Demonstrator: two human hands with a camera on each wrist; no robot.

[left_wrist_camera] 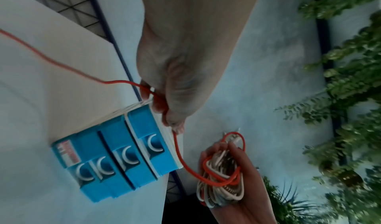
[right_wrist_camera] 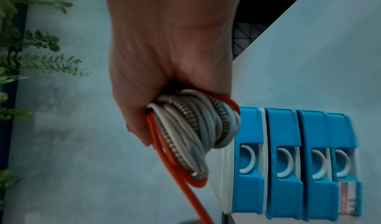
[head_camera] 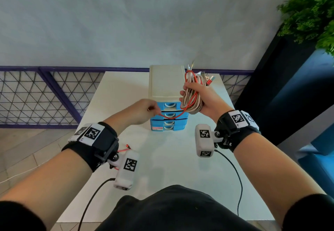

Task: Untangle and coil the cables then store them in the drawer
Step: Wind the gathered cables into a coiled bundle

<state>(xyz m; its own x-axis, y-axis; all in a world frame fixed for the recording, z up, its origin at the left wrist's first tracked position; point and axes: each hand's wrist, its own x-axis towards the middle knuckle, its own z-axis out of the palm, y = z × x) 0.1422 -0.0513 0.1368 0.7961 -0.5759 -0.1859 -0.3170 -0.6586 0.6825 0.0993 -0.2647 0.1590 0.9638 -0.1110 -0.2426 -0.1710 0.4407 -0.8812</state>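
Right hand point(head_camera: 198, 95) grips coiled cables point(head_camera: 192, 102); left hand point(head_camera: 144, 110) apparently pinches red cable point(head_camera: 171, 117).

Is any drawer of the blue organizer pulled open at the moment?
No, all the blue drawers sit flush and closed in the organizer.

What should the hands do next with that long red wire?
Probably the left hand should wind another loop of the red wire onto the bundle of cables that the right hand grips. The wire sags loose between the hands, and more of it trails back past the left hand over the table. The drawers look shut, so storing likely waits.
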